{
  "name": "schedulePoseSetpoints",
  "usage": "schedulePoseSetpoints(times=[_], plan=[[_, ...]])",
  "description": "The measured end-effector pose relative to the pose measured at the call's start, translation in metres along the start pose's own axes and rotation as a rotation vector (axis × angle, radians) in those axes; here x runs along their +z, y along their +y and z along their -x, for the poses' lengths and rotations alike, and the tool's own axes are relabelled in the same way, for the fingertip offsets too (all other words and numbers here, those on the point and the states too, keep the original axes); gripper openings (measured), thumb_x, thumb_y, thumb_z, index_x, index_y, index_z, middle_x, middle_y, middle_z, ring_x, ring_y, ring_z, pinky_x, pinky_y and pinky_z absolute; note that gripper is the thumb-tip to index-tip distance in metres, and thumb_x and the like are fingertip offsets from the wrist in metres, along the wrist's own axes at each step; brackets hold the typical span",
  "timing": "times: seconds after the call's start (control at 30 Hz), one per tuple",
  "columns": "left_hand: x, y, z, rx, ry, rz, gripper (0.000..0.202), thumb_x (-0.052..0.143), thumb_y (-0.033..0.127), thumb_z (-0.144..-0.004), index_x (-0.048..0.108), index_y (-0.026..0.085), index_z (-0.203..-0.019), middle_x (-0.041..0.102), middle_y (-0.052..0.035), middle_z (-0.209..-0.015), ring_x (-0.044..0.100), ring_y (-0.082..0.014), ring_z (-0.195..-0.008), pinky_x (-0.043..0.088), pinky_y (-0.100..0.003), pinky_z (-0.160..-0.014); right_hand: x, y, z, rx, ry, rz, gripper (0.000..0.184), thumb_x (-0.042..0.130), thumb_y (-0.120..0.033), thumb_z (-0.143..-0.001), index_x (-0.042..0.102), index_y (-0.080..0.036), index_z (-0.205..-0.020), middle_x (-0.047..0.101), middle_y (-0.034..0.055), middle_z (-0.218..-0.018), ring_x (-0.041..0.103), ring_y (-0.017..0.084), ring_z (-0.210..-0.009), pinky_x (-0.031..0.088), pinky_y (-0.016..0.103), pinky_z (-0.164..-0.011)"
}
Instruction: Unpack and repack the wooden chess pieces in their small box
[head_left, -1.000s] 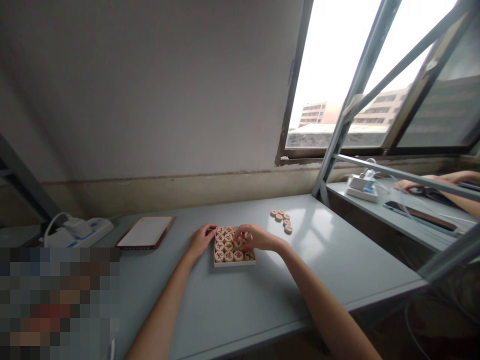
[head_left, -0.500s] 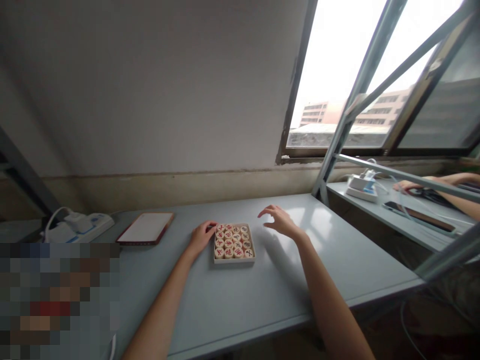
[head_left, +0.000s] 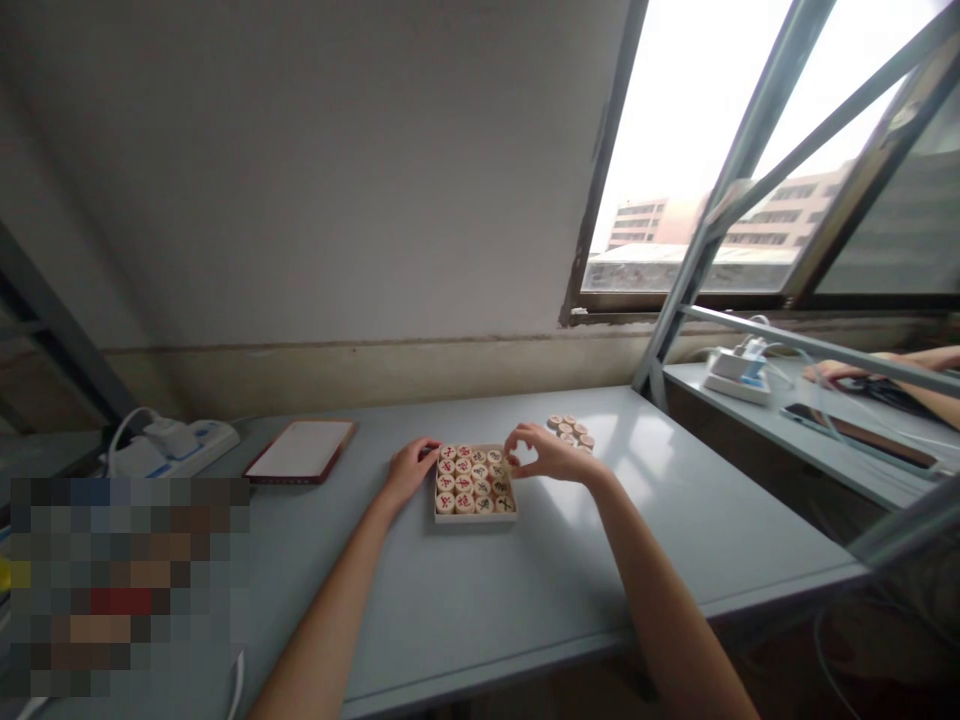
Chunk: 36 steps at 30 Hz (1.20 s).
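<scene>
A shallow white box (head_left: pixel 476 518) on the desk holds rows of round wooden Chinese chess pieces (head_left: pixel 464 483), marked with red or black characters. My left hand (head_left: pixel 409 468) grips the box's far left side, with the fingers curled at its edge. At the opposite side, my right hand (head_left: pixel 541 453) pinches thumb and forefinger at a piece by the box's upper right rim; the fingertips partly cover it. Behind the right wrist lies a group of loose chess pieces (head_left: pixel 570 431), some of them hidden by the hand.
A flat box or lid (head_left: pixel 302 450) with a white face and dark red side lies to the left. Near it stands a white power strip (head_left: pixel 196 447). Past a metal post (head_left: pixel 679 290), another person's hand (head_left: pixel 829 372) rests on the neighbouring desk, beside a phone (head_left: pixel 855 438).
My right hand has moved left and down to the box's right edge, and its fingers have closed. The loose pieces it covered now show. My left hand stays at the box. The view has shifted slightly.
</scene>
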<state>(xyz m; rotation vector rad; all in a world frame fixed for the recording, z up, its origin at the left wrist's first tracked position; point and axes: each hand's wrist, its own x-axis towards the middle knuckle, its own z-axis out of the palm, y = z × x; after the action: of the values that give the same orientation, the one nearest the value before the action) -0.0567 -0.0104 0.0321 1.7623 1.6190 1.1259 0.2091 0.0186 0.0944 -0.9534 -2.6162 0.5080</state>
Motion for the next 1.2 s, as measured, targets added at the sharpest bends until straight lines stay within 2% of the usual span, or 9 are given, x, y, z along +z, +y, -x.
schedulePoseSetpoints(times=[0.13,0.23,0.33,0.43,0.5,0.6,0.87,1.03,1.2], plan=[[-0.001,0.0,0.0,-0.014,-0.002,0.011,0.026,0.047,0.033,-0.073,0.063,0.017,-0.087,0.065,-0.006,-0.093,0.058,-0.0177,-0.086,0.043,-0.027,-0.08,-0.016,0.039,0.024,0.194,0.052,0.229,0.01,0.064,-0.021,-0.067,0.063,-0.021,-0.076,0.056,0.0033,-0.083,0.05,0.018,-0.085,0.038,0.032,-0.08],[-0.001,0.0,0.0,-0.017,-0.008,0.021,0.026,0.047,0.033,-0.073,0.062,0.017,-0.086,0.065,-0.0057,-0.092,0.058,-0.0173,-0.085,0.043,-0.027,-0.079,-0.024,0.053,0.034,0.256,0.079,0.169,0.019,0.059,-0.011,-0.066,0.063,-0.02,-0.082,0.055,0.0037,-0.082,0.051,0.017,-0.082,0.04,0.029,-0.075],[-0.002,0.0,0.0,-0.019,-0.02,0.029,0.027,0.048,0.034,-0.072,0.062,0.016,-0.086,0.065,-0.0058,-0.09,0.058,-0.017,-0.08,0.044,-0.027,-0.075,-0.018,0.039,0.022,0.193,0.152,0.055,0.028,0.055,-0.012,-0.072,0.059,-0.022,-0.098,0.053,0.0036,-0.086,0.051,0.015,-0.078,0.042,0.028,-0.07],[-0.002,0.0,-0.001,-0.022,-0.037,0.032,0.028,0.049,0.036,-0.071,0.062,0.016,-0.085,0.066,-0.0055,-0.088,0.058,-0.017,-0.077,0.044,-0.026,-0.073,0.004,0.007,-0.009,0.041,0.268,0.08,0.031,0.055,-0.017,-0.077,0.057,-0.027,-0.106,0.051,0.0045,-0.1,0.048,0.017,-0.094,0.039,0.032,-0.081],[-0.003,0.0,-0.001,-0.022,-0.046,0.034,0.029,0.049,0.038,-0.07,0.063,0.016,-0.085,0.066,-0.0054,-0.087,0.058,-0.0172,-0.077,0.044,-0.026,-0.073,0.02,-0.013,-0.03,-0.043,0.205,0.161,0.039,0.06,-0.023,-0.075,0.054,-0.03,-0.113,0.05,0.0054,-0.108,0.044,0.021,-0.101,0.036,0.035,-0.084],[-0.003,-0.002,-0.002,-0.021,-0.055,0.046,0.031,0.05,0.04,-0.07,0.063,0.016,-0.085,0.066,-0.0059,-0.087,0.059,-0.0178,-0.078,0.044,-0.027,-0.074,0.033,-0.025,-0.049,-0.116,0.094,0.234,0.031,0.059,-0.027,-0.077,0.058,-0.03,-0.108,0.054,0.0049,-0.105,0.046,0.021,-0.099,0.034,0.035,-0.083],[0.0,-0.009,-0.006,-0.017,-0.061,0.037,0.031,0.05,0.041,-0.07,0.063,0.017,-0.085,0.066,-0.0056,-0.088,0.059,-0.0182,-0.079,0.044,-0.027,-0.075,0.039,-0.013,-0.045,-0.091,0.143,0.119,0.034,0.063,-0.032,-0.074,0.057,-0.03,-0.107,0.054,0.0027,-0.109,0.045,0.02,-0.101,0.032,0.034,-0.086],[0.0,-0.008,-0.005,-0.035,-0.048,0.043,0.03,0.051,0.04,-0.069,0.063,0.017,-0.084,0.066,-0.0059,-0.088,0.059,-0.0184,-0.079,0.044,-0.027,-0.075,0.041,-0.011,-0.047,-0.065,0.195,0.09,0.022,0.062,-0.033,-0.074,0.061,-0.025,-0.094,0.056,0.0031,-0.102,0.046,0.018,-0.097,0.032,0.032,-0.084],[0.0,-0.008,-0.004,-0.033,-0.042,0.031,0.03,0.05,0.038,-0.069,0.063,0.017,-0.086,0.066,-0.0061,-0.088,0.059,-0.0182,-0.078,0.044,-0.027,-0.074,0.02,0.021,-0.031,0.185,0.385,0.26,0.018,0.055,-0.037,-0.078,0.061,-0.024,-0.089,0.054,0.0052,-0.103,0.044,0.021,-0.098,0.031,0.035,-0.082]])
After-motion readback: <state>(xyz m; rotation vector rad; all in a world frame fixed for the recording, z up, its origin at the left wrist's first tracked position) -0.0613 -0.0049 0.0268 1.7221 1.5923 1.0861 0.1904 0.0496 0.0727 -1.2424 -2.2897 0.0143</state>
